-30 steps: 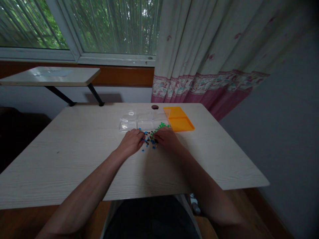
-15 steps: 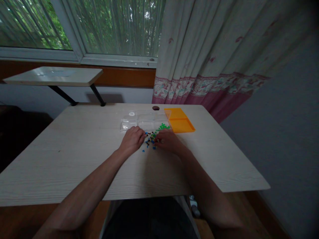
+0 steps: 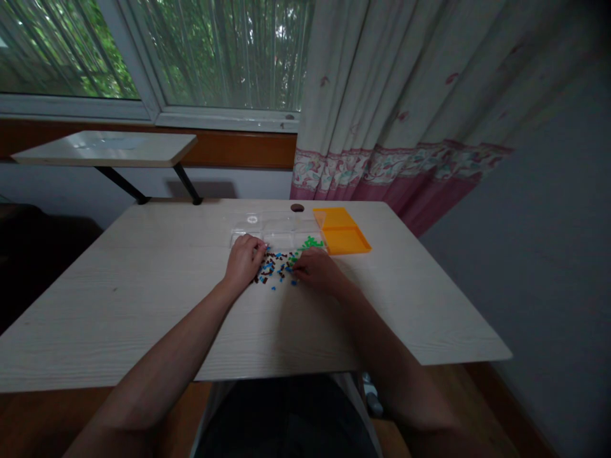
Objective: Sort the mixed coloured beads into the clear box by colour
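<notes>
Blue-and-brown plastic pieces (image 3: 270, 266) lie mid-frame, apparently for easy reach, between the loosely curled left hand (image 3: 244, 259) and the bunched-fingered right hand (image 3: 316, 268); any grip is hidden.

Pale wood-grain table (image 3: 119, 318) is bearing loose blue and brown pieces (image 3: 270, 267), clear divided tray (image 3: 281, 240) is lying behind them, orange case (image 3: 341, 240) is lying at its right, black-legged shelf (image 3: 109, 150) is standing back left

A home, it seemed, and there was the evidence: floral curtains (image 3: 382, 95) draped upper right, a window (image 3: 229, 119) onto greenery (image 3: 191, 57) upper left, a wood-grained desk (image 3: 167, 267) spreading mid-frame!
</notes>
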`<action>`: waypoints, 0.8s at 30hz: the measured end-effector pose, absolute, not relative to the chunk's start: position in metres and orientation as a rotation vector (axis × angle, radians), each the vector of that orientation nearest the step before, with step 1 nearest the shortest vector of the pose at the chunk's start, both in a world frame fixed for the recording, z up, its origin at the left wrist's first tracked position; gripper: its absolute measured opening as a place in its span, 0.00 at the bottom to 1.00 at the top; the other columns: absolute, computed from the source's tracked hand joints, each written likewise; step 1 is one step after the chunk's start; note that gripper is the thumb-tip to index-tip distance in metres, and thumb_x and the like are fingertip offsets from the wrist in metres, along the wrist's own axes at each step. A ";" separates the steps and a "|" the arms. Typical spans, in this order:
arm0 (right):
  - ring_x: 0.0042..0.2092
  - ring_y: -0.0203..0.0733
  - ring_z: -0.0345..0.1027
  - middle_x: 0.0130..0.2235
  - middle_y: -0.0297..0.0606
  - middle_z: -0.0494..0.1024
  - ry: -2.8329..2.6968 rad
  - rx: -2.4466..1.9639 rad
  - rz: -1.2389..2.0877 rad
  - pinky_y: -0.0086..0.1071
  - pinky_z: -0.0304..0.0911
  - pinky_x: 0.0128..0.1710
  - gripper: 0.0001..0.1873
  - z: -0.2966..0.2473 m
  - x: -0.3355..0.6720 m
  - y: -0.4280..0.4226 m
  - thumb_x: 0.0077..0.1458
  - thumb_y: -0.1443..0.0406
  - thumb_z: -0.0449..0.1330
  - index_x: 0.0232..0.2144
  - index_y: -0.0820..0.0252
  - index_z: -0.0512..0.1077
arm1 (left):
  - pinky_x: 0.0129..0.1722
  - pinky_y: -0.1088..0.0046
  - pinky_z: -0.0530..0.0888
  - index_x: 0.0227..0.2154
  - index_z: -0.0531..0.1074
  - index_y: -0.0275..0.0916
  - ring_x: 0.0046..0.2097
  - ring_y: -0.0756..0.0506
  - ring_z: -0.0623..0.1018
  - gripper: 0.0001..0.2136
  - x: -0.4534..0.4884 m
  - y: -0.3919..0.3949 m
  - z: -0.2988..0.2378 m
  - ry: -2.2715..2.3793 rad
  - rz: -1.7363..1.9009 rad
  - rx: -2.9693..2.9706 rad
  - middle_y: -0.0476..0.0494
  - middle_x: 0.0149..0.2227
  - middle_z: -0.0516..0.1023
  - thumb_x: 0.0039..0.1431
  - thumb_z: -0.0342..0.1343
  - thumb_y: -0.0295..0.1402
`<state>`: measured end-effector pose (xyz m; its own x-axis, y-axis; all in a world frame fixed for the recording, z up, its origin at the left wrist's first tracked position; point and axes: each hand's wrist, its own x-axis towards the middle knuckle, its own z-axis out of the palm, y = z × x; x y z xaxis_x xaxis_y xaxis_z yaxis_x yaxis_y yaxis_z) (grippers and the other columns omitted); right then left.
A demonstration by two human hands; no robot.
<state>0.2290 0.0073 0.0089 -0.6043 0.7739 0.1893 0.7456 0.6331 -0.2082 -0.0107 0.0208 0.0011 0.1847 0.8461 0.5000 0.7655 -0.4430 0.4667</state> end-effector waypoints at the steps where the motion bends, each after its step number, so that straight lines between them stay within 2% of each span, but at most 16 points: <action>1: 0.40 0.42 0.66 0.33 0.37 0.78 -2.598 -1.234 0.152 0.34 0.54 0.42 0.06 0.009 0.229 0.008 0.56 0.64 0.63 0.34 0.56 0.80 | 0.48 0.63 0.69 0.33 0.72 0.39 0.43 0.42 0.71 0.12 -0.012 0.022 0.000 1.598 1.110 2.323 0.42 0.36 0.74 0.67 0.47 0.39; 9: 0.38 0.42 0.65 0.33 0.38 0.78 -2.460 -1.284 0.115 0.33 0.54 0.40 0.06 0.005 0.231 0.015 0.57 0.65 0.61 0.33 0.57 0.80 | 0.47 0.64 0.68 0.33 0.74 0.39 0.41 0.43 0.72 0.11 -0.020 0.032 -0.007 1.645 1.196 2.246 0.44 0.35 0.75 0.65 0.51 0.39; 24: 0.42 0.43 0.65 0.36 0.39 0.78 -1.998 -1.307 0.094 0.37 0.57 0.47 0.10 -0.018 0.221 0.020 0.61 0.59 0.60 0.35 0.56 0.79 | 0.50 0.60 0.68 0.32 0.79 0.42 0.44 0.41 0.71 0.12 -0.018 0.038 -0.012 1.729 1.219 2.217 0.43 0.36 0.72 0.62 0.55 0.43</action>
<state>0.2214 0.0203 -0.0177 -0.2128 0.8181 0.5342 0.7644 0.4799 -0.4305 -0.0182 0.0382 -0.0121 0.0482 0.8458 0.5313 0.7846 -0.3613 0.5039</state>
